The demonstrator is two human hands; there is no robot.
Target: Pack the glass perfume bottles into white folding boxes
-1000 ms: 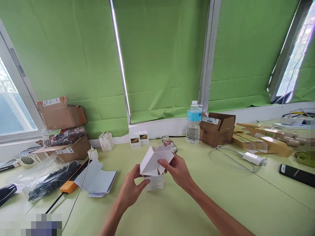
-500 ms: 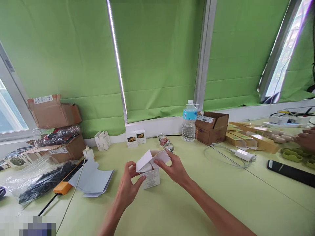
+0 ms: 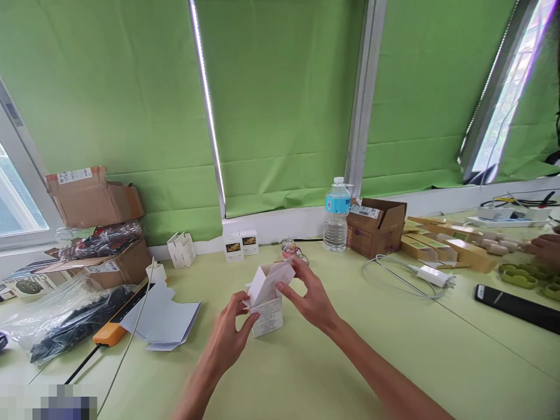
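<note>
A small white printed box [image 3: 268,318] stands on the table, its top open. My left hand [image 3: 231,335] grips its left side, with the thumb on the front face. Between the thumb and fingers of my right hand [image 3: 314,297] is a folded white cardboard insert [image 3: 266,284], tilted and with its lower end in the mouth of the box. How deep it sits is hidden by the front wall. Just beyond the right fingers lie shiny, clear-wrapped items [image 3: 298,252], partly covered.
Two white boxes with dark pictures [image 3: 234,248] stand near the wall, left of a water bottle [image 3: 336,219]. White sheets [image 3: 164,321] and an orange-ended power strip [image 3: 109,333] lie left. To the right are a charger [image 3: 433,275], a phone [image 3: 518,308] and another person's hand [image 3: 546,248].
The insert has turned steeper and sits lower over the box's opening. My right hand has shifted slightly left with it, while the left hand keeps its hold on the box.
</note>
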